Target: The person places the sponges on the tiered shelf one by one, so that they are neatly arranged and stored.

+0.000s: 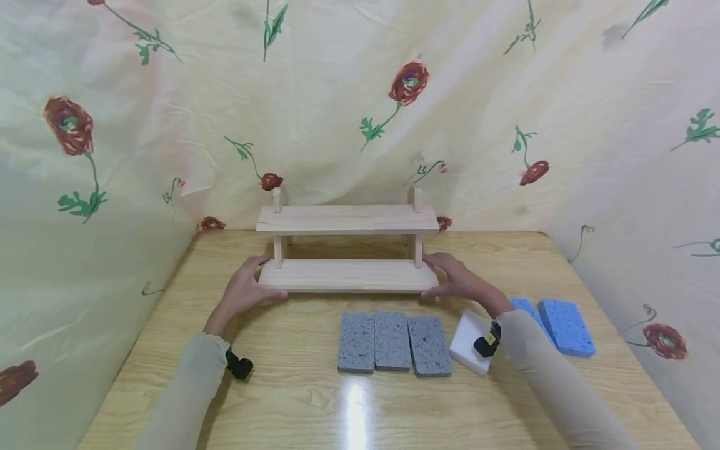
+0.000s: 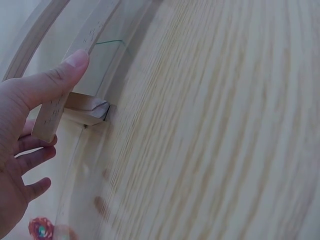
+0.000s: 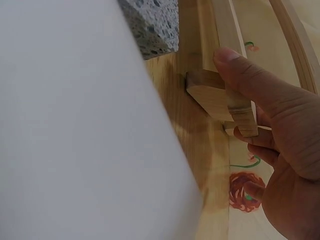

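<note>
A two-tier wooden shelf (image 1: pixel 347 275) stands at the back of the table, close to the flowered cloth. My left hand (image 1: pixel 247 284) grips the left end of its lower board, thumb along the front edge and fingers behind. At the opposite end my right hand (image 1: pixel 457 280) holds the same board in a like way. The left wrist view shows the thumb (image 2: pixel 67 75) pressed on the board's face. In the right wrist view, the thumb (image 3: pixel 240 67) lies over the board's end, with fingers curling beneath. The upper board (image 1: pixel 347 219) is untouched.
Three grey sponges (image 1: pixel 392 340) lie side by side before the shelf. A white sponge (image 1: pixel 469 337) sits under my right wrist. Two blue sponges, one plainly visible (image 1: pixel 567 327), lie to the right, the other partly behind my sleeve. Flowered cloth (image 1: pixel 337 125) surrounds the table.
</note>
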A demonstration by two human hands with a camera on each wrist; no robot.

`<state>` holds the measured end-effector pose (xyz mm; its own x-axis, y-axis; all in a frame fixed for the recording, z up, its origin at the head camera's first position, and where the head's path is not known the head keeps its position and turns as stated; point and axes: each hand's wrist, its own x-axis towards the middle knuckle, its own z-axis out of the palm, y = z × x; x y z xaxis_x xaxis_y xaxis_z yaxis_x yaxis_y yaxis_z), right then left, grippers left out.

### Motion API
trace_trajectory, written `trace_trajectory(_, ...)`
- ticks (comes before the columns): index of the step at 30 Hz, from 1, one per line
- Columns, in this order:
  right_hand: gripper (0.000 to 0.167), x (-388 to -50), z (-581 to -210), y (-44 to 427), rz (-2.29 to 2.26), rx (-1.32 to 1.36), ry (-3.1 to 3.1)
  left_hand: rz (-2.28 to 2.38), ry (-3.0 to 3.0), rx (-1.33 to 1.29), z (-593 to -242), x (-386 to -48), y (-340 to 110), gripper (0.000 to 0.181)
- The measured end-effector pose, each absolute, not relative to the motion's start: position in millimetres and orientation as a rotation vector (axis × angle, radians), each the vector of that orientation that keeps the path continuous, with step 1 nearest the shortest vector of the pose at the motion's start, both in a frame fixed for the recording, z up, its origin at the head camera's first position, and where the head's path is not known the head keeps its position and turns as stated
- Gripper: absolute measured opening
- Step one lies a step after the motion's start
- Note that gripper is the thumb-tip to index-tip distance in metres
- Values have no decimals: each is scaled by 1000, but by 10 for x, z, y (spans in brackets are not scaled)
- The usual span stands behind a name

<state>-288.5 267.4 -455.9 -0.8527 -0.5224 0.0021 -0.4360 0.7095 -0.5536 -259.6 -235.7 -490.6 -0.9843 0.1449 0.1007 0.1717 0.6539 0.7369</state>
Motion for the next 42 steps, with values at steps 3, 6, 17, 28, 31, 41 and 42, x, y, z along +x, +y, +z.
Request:
trace_trajectory(3,94,-2894,-4564,2688,-830,-788,2761,-1265,-2823,-271,-4907,-2596,-2349,102)
trace_trajectory(6,93,-2908,-4575,2700,-822,-795,2763,-1252,-2820,-274,-4911,-2596,-2344,102)
trace_trajectory(17,94,-2913,-4577,2698,-797,-766,2749,-1245,-2825,-256,-4909,-2580,-2346,104)
trace_trajectory(28,97,-2892,-4559,2685,-802,-669,2722,-1200,-2847,-274,-4901,-2604,-2361,104)
trace_trajectory(31,97,-2887,-4565,2690,-790,-636,2721,-1197,-2856,-285,-4891,-2603,-2364,103)
trace_trajectory(41,99,-2875,-4574,2703,-754,-608,2734,-1163,-2922,-323,-4873,-2599,-2395,103)
trace_trajectory(42,99,-2877,-4577,2702,-745,-612,2737,-1153,-2925,-335,-4867,-2597,-2398,103)
